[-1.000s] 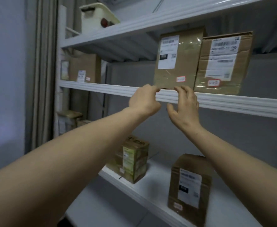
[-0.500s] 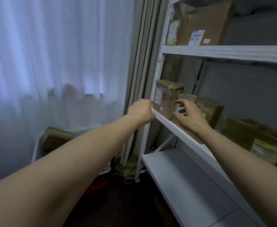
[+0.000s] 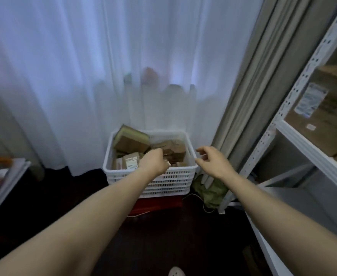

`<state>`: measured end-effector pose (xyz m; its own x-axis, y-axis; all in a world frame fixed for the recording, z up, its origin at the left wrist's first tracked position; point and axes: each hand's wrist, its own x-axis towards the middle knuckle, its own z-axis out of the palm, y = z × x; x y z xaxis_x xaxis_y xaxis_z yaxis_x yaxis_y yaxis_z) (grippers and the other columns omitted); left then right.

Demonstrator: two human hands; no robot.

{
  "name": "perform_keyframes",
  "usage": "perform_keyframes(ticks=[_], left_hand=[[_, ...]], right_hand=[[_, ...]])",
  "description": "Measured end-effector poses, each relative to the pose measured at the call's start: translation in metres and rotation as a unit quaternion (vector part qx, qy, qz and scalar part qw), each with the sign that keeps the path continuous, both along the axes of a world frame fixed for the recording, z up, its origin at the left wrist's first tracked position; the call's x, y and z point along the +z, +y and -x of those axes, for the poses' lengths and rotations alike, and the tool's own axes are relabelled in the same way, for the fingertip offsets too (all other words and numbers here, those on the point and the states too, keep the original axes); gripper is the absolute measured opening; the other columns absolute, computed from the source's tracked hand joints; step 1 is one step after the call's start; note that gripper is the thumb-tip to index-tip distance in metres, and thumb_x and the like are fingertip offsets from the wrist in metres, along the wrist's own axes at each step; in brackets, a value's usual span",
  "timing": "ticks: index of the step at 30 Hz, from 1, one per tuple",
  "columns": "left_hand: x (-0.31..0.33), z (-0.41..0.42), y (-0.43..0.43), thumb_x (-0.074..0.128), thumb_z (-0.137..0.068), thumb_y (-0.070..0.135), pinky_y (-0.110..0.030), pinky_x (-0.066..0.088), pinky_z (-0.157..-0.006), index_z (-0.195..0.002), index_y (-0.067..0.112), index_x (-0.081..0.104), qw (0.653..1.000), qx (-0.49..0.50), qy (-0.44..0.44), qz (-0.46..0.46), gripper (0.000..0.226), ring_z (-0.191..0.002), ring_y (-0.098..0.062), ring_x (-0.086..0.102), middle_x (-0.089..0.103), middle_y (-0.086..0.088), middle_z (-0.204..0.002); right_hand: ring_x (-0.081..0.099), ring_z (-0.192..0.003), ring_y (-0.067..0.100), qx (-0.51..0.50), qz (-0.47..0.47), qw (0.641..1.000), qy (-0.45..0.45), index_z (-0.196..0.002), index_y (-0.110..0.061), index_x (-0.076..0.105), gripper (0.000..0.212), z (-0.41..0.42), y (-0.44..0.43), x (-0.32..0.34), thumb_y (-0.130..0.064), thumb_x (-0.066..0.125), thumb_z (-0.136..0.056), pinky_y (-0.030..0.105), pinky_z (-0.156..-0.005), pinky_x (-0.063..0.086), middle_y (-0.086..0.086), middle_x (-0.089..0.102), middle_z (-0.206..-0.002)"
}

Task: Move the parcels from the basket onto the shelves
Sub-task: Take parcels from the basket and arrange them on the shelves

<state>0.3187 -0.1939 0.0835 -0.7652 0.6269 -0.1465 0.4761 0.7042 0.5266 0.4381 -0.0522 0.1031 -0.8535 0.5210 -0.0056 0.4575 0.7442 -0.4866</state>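
White plastic: the basket (image 3: 153,176) sits on the floor against the sheer curtain (image 3: 103,66), and it's loaded with brown cardboard parcels (image 3: 131,143).
Head view, what changed: the gaze has swung off the shelves (image 3: 303,148) and down to the basket; both arms now stretch towards it instead of up at the shelf edge.
Meaning for the task: my read is that one placement is finished and the next pick is starting, with plenty of the job left since the basket looks well stocked.
Left hand: the left hand (image 3: 155,162) is over the basket's near rim, fingers curled in loosely; nothing can be seen in its grip, though the curl hides its palm.
Right hand: the right hand (image 3: 211,161) hovers just beside the basket's right rim, thumb and fingers spread apart in a ready pinch, holding nothing.
Against a second ago: both hands were up at the front lip of a middle shelf, under two upright labelled boxes.
Against half a second ago: the hands were by a small box on a lower shelf, the basket only a corner of the view at lower left.
Shelves now: at the right edge, one labelled box (image 3: 321,110) in sight.
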Motion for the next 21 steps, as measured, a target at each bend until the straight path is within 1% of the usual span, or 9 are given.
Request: perform_keyframes(ticks=[2,4,5,7,10,11,13,16,21], left_hand=[[-0.012,0.032,0.006,0.056,-0.090,0.028,-0.036,0.051,-0.083,-0.096,0.018,0.058,0.999,0.031,-0.011,0.014,0.012,-0.104,-0.029,0.059,0.061,-0.007,-0.104],[-0.023,0.065,0.013,0.055,-0.092,0.024,-0.032,0.047,-0.079,-0.099,0.020,0.056,0.997,0.063,-0.026,0.021,0.008,-0.106,-0.028,0.058,0.059,-0.004,-0.108],[-0.027,0.080,0.015,0.053,-0.092,0.021,-0.029,0.043,-0.076,-0.096,0.023,0.054,0.996,0.073,-0.032,0.033,0.004,-0.105,-0.026,0.057,0.055,-0.003,-0.105],[-0.038,0.112,0.018,0.048,-0.094,0.017,-0.026,0.037,-0.072,-0.102,0.018,0.058,0.993,0.097,-0.034,0.052,0.013,-0.100,-0.024,0.056,0.058,-0.008,-0.107],[-0.057,0.160,0.018,0.051,-0.091,0.021,-0.028,0.041,-0.067,-0.113,0.013,0.057,0.983,0.162,-0.066,0.053,0.024,-0.083,-0.018,0.051,0.059,-0.005,-0.101],[-0.062,0.174,0.017,0.053,-0.090,0.022,-0.029,0.042,-0.068,-0.116,0.012,0.056,0.979,0.181,-0.077,0.057,0.028,-0.082,-0.018,0.050,0.059,-0.003,-0.100],[-0.074,0.204,0.015,0.054,-0.090,0.023,-0.030,0.044,-0.075,-0.123,0.010,0.055,0.972,0.204,-0.102,0.060,0.035,-0.090,-0.021,0.055,0.061,-0.006,-0.109],[-0.089,0.257,0.016,0.054,-0.092,0.026,-0.032,0.044,-0.086,-0.133,0.008,0.050,0.966,0.219,-0.121,0.056,0.045,-0.112,-0.026,0.056,0.058,-0.009,-0.127],[-0.122,0.361,0.023,0.055,-0.091,0.020,-0.033,0.048,-0.085,-0.127,0.007,0.054,0.970,0.190,-0.136,0.059,0.038,-0.110,-0.026,0.059,0.062,-0.011,-0.122]], right_hand=[[0.056,-0.112,0.019,0.021,0.025,0.999,0.002,-0.134,-0.015,0.050,0.042,0.040,0.018,-0.018,-0.027,0.055,-0.094,0.031,-0.092,0.046,0.005,0.053,-0.134],[0.056,-0.109,0.015,0.038,0.056,0.998,-0.005,-0.133,-0.016,0.051,0.041,0.081,0.037,-0.032,-0.025,0.056,-0.094,0.026,-0.087,0.044,0.004,0.053,-0.133],[0.056,-0.107,0.014,0.046,0.072,0.996,-0.013,-0.134,-0.016,0.051,0.041,0.101,0.045,-0.038,-0.025,0.056,-0.093,0.024,-0.085,0.043,0.003,0.054,-0.132],[0.056,-0.106,0.014,0.063,0.089,0.994,-0.026,-0.133,-0.015,0.052,0.041,0.141,0.062,-0.050,-0.023,0.057,-0.093,0.023,-0.084,0.043,0.003,0.055,-0.130],[0.055,-0.112,0.017,0.066,0.120,0.990,-0.043,-0.130,-0.014,0.054,0.038,0.202,0.081,-0.064,-0.021,0.057,-0.093,0.026,-0.091,0.044,0.003,0.058,-0.128],[0.055,-0.114,0.017,0.067,0.133,0.987,-0.051,-0.130,-0.013,0.054,0.037,0.221,0.083,-0.069,-0.021,0.057,-0.094,0.028,-0.094,0.045,0.004,0.058,-0.128],[0.054,-0.116,0.017,0.079,0.148,0.983,-0.073,-0.131,-0.013,0.053,0.039,0.260,0.084,-0.081,-0.021,0.057,-0.094,0.032,-0.097,0.046,0.003,0.057,-0.129],[0.054,-0.114,0.015,0.118,0.146,0.977,-0.101,-0.133,-0.016,0.050,0.044,0.322,0.081,-0.101,-0.024,0.059,-0.091,0.034,-0.094,0.050,0.002,0.056,-0.130],[0.050,-0.121,0.017,0.144,0.124,0.972,-0.136,-0.141,-0.020,0.039,0.066,0.424,0.077,-0.134,-0.031,0.069,-0.083,0.038,-0.095,0.049,0.000,0.048,-0.139]])
